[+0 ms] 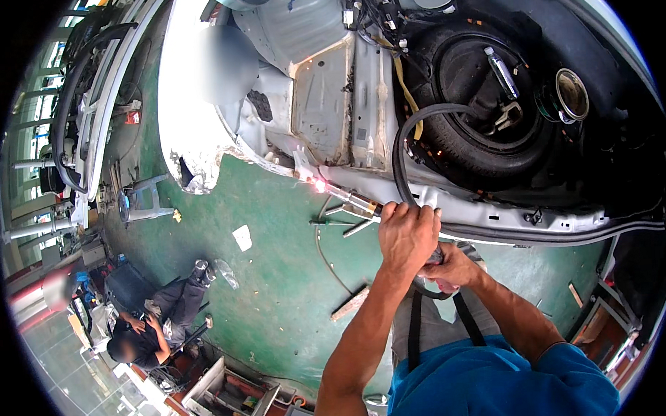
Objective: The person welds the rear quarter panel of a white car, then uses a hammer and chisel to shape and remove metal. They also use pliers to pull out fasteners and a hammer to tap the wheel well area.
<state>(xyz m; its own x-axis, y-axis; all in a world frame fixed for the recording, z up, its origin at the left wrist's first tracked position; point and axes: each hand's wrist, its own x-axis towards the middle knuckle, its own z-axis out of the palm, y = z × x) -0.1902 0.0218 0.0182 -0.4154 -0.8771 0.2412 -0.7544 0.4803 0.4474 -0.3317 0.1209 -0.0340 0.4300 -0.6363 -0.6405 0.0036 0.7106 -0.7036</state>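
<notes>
White label [361, 134] on car panel

Car body repair workshop. Evidence: stripped car shell [321, 84] with bare panels; spare tyre [476, 107] lying in the open boot well; sparks [317, 183] at the shell's lower edge; green painted floor [277, 283] strewn with scraps; open toolbox [233, 395]; second car [101, 91] at left; a seated person [157, 324] working nearby.

Bright even daylight, glowing sparks [317, 183] mid-frame, strong fisheye bending, black vignette corners, mostly sharp
</notes>
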